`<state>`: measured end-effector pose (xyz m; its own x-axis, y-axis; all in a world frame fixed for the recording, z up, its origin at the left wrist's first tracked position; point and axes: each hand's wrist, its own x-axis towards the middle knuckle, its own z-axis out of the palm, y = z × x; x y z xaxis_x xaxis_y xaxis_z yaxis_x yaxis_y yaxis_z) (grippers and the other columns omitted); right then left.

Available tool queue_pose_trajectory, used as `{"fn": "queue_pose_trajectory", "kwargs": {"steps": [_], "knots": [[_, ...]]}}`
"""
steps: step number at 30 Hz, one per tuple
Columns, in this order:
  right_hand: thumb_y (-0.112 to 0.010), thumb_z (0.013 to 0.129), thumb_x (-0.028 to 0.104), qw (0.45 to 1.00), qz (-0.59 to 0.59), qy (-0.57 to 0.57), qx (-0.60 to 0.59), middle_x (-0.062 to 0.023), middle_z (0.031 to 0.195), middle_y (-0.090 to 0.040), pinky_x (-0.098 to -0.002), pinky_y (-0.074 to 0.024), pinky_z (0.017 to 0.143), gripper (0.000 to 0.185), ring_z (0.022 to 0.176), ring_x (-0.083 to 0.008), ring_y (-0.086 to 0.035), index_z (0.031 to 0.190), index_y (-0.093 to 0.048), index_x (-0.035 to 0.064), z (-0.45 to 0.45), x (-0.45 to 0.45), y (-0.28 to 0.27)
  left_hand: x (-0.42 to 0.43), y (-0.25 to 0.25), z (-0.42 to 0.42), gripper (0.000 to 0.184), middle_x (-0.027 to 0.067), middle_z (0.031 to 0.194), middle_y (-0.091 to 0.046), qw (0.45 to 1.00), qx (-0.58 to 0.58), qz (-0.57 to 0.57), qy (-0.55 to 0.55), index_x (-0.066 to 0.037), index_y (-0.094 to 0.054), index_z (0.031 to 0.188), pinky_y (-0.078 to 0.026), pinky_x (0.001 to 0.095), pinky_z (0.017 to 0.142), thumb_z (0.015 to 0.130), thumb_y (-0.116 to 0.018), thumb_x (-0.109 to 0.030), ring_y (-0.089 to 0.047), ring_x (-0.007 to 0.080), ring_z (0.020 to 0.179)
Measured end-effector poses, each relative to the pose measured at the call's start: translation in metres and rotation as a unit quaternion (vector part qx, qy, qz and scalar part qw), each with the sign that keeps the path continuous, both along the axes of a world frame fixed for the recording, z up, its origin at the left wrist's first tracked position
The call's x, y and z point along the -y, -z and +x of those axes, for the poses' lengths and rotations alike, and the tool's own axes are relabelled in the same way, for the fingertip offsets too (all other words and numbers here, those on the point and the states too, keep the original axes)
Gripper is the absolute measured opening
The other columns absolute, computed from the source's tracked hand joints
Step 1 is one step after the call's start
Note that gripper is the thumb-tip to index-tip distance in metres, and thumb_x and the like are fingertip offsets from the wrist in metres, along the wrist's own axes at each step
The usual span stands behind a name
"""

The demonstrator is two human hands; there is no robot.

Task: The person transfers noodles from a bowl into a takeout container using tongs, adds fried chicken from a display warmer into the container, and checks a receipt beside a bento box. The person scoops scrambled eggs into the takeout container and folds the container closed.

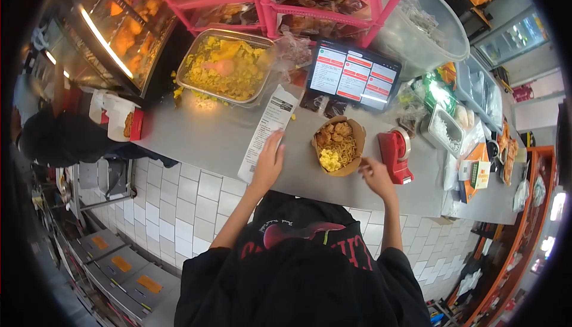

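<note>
On the steel counter stands an unclosed brown cardboard takeaway box (357, 137). Noodles (344, 148), browned fried pieces (333, 132) and yellow scrambled egg (330, 159) lie in it. My right hand (378, 178) is at the box's lower right flap, fingers curled and pinched at its edge. Left of the box, a long printed receipt (266, 125) lies flat. My left hand (269, 165) rests at the receipt's right edge with fingers stretched out, holding nothing. A red tape dispenser (390, 157) stands just right of my right hand.
Behind are a tablet (354, 74), a metal tray (260, 95) of yellow food and pink racks (325, 17) with bagged sauces. A metal container (444, 125) of white contents sits right. A person (59, 139) in dark clothes stands left, near a red-and-white box (136, 124).
</note>
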<state>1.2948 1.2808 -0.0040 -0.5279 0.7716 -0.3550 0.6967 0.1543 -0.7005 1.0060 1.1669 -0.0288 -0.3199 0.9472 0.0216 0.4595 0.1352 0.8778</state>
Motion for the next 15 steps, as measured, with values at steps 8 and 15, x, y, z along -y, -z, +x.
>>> {"fn": "queue_pose_trajectory", "kwargs": {"steps": [8,15], "knots": [[-0.041,0.095,0.017,0.944,-0.139,0.147,-0.262,-0.0184,0.119,-0.046,-0.0288,-0.0511,0.070,0.048,0.092,-0.0233,-0.059,0.134,-0.020,-0.0001,-0.007,0.046,0.029,-0.059,0.017,0.064,0.031,0.0117,0.108,-0.057,0.954,0.298,0.036,-0.007,0.001,-0.055,0.107,-0.038,0.0301,0.090,0.096,-0.036,-0.021,-0.054,0.0199,0.102],[-0.039,0.095,0.024,0.952,-0.099,0.128,-0.260,-0.0146,0.123,-0.041,-0.0337,-0.0343,0.096,0.042,0.115,-0.0222,-0.042,0.132,-0.032,0.0042,-0.008,0.036,0.022,-0.019,0.020,0.075,0.028,0.0070,0.109,-0.051,0.889,0.446,-0.094,-0.044,-0.004,-0.048,0.111,-0.040,0.0294,0.087,0.095,-0.042,-0.026,-0.049,0.0172,0.104]]}}
